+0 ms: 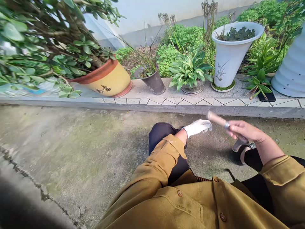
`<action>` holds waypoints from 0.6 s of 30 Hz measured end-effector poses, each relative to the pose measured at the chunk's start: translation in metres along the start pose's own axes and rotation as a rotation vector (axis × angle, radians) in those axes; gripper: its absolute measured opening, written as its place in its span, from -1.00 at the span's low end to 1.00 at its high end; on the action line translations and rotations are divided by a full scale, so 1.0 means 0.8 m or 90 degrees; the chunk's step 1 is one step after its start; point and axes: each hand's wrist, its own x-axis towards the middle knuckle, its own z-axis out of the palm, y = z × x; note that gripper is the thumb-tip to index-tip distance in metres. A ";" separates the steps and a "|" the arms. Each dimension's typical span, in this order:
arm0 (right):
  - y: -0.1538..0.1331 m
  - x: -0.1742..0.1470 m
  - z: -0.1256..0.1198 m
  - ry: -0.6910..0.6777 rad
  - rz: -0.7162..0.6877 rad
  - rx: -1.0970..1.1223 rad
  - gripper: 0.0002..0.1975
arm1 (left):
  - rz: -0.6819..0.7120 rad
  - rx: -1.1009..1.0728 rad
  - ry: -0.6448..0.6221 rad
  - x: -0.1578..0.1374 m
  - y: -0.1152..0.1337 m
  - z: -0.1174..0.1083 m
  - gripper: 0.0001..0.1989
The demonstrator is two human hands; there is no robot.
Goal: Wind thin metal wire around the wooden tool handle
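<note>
My right hand (pixel 238 129) is bare and wrapped round the neck of a small hand trowel (pixel 218 120). Its light wooden handle points up and to the left, slightly blurred. The greyish blade (pixel 240 143) shows below my fingers, near my right shoe. My left hand (pixel 198 128) wears a white knit glove. Its fingers are bent and pressed together just below the handle's end; whether anything is inside them is hidden. Both hands are above the concrete ground between my knees.
Ahead runs a low tiled ledge (pixel 171 101). On it stand a yellow pot (pixel 107 79) with a large leafy plant, a tilted dark pot (pixel 153 83), a leafy green plant (pixel 190 70), a tall white pot (pixel 226 60) and a black phone-like slab (pixel 267 96). Garden greenery grows behind.
</note>
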 end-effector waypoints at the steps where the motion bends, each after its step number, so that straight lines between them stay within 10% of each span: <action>1: -0.002 -0.002 -0.008 0.109 -0.029 0.036 -0.55 | -0.002 -0.005 -0.011 0.000 0.000 0.001 -0.79; 4: 0.004 0.000 -0.024 0.367 -0.040 0.070 -0.54 | -0.024 -0.021 -0.093 0.000 -0.002 0.007 -0.78; 8: 0.027 0.015 -0.029 0.449 0.086 -0.124 -0.56 | -0.065 -0.052 -0.259 0.000 -0.012 0.020 -0.79; 13: 0.045 0.035 -0.022 0.353 0.327 -0.627 -0.56 | -0.079 -0.066 -0.336 0.002 -0.029 0.021 -0.78; 18: 0.053 0.040 -0.010 0.104 0.354 -0.673 -0.64 | -0.062 -0.095 -0.289 0.001 -0.030 0.009 -0.77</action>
